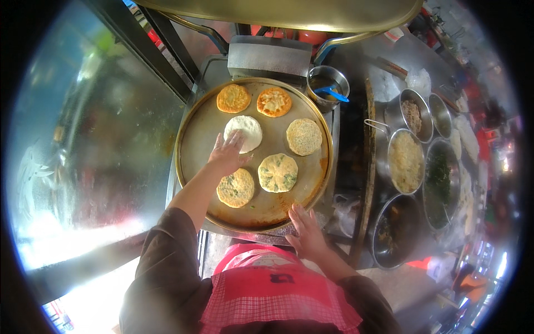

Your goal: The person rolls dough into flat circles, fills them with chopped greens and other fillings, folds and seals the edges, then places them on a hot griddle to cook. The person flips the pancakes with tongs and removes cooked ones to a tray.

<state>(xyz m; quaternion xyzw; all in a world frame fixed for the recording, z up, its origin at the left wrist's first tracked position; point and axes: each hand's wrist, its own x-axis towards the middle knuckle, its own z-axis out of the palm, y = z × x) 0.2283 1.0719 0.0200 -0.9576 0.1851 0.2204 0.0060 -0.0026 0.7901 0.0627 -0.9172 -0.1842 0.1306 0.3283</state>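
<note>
My left hand (230,154) reaches over the round griddle pan (196,158), its fingertips on the lower left of a pale, uncooked flatbread (247,128). Below that hand lies a browned flatbread (236,190) with green flecks, partly covered by the hand. To its right is a flatbread with green filling (278,173). A speckled flatbread (304,137) sits at the right, and two golden ones, a left flatbread (233,99) and a right flatbread (274,102), lie at the far side. My right hand (306,229) is empty, fingers spread, by the pan's near right rim.
A raised metal lid (292,14) overhangs the pan's far side. Right of it stands a steel pot (315,100) with a blue-handled utensil (333,94). Farther right are bowls of pale shredded filling (405,163), chopped greens (438,183) and minced filling (411,117). A glossy panel (125,146) stands left.
</note>
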